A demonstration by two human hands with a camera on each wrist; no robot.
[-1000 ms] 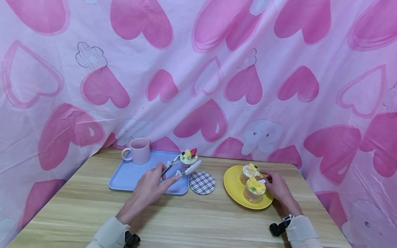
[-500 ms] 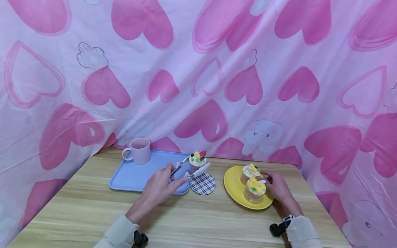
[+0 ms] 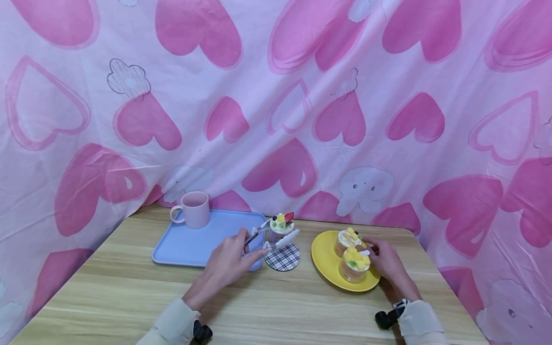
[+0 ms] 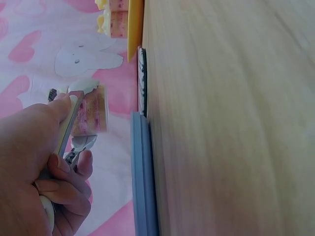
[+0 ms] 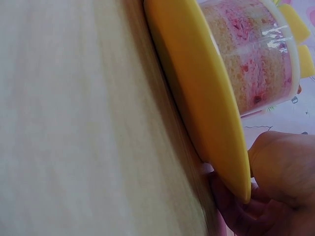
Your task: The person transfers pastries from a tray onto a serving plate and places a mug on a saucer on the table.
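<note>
In the head view, the left hand (image 3: 229,258) partly covers the tongs (image 3: 286,238), the front cup (image 3: 353,269) the back cup (image 3: 342,241); the right-wrist view crops the yellow plate (image 5: 197,83).

This looks like a small dressed-up tabletop corner with a café or dessert-party air; whether it stands in a home or a studio cannot be told. A pink cloth (image 3: 258,120), printed with hearts and fluffy cartoon animals, hangs behind the blue tray (image 3: 185,254) and runs on to both sides of it, screening the room. Under the tray is a wood-grained bench (image 3: 267,306). The tableware fits: a pink mug (image 3: 196,212) at the tray's far left corner, a checked coaster (image 3: 282,261) just right of the tray, and, farther right of it, a yellow plate (image 3: 322,258) bearing two fruit-topped cake cups (image 3: 353,272).
</note>
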